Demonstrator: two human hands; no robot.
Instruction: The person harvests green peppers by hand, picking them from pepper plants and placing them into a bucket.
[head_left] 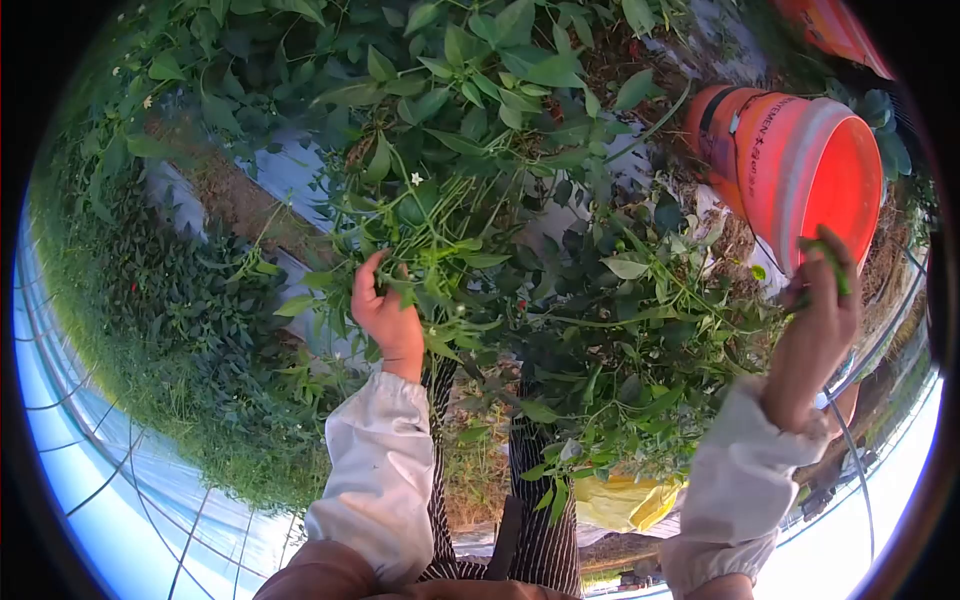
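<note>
Surroundings: leafy green plant (470,200) fills the middle of the view, with one small white flower (416,179) among its stems.
Ground cover: pale sheet (290,170) shows in patches behind the leaves, with bare brown soil beside it.
Container: orange bucket (800,160) lies tilted at upper right, its open mouth turned toward the camera and lettering on its side.
Second container: another orange object (840,25) at the top right edge, cut off by the lens rim.
Obstructions: crossing stems and leaves lie between the two hands and cover much of the space below the bucket.
Left hand (385,310): pushed into the plant, fingers curled together around a cluster of stems and leaves.
Right hand (820,320): raised just in front of the bucket's lower rim, fingers closed on green pods (832,262).
Pods, position: they stick up from the top of the right hand, overlapping the bucket mouth and well apart from the left hand.
Sleeves: white sleeve (380,470) on the left arm, white cuff (735,480) on the right.
Clothing: striped cloth (545,520) hangs below between the arms, with a yellow item (620,500) beside it, partly behind leaves.
Hard to make out: exactly what the left fingers pinch is hidden by foliage; the number of pods is unclear; the fisheye edges are dark and distorted.
</note>
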